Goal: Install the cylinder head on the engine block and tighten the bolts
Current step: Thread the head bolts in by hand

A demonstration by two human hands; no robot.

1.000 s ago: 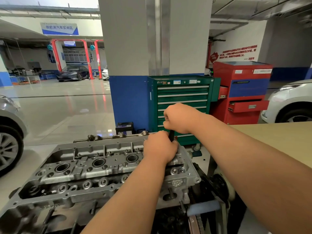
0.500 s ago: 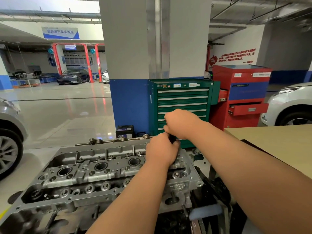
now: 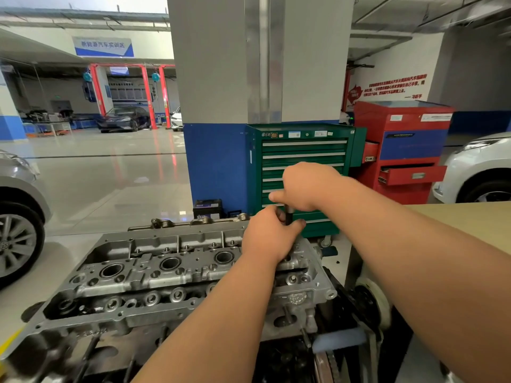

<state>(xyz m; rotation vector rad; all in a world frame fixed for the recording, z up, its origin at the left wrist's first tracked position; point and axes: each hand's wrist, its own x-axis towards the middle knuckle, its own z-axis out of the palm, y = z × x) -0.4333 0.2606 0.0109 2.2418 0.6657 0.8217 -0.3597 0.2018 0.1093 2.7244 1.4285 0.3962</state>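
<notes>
1. Cylinder head [image 3: 154, 275]: seated on the engine at lower centre, with open floor [image 3: 96, 183] past its left and far edges.
2. Left hand [image 3: 269, 234]: fingers curled round a black tool shaft [image 3: 288, 215] at the head's right end, hiding its tip.
3. Right hand [image 3: 305, 186]: fingers wrapped over the shaft's hidden top.
4. Tan tabletop [image 3: 456, 222]: near, at the right.

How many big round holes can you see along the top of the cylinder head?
3 holes in a row on the cylinder head: left, middle, right, next to the left hand. That hand covers the head's right end, so a fourth may be hidden.
</notes>
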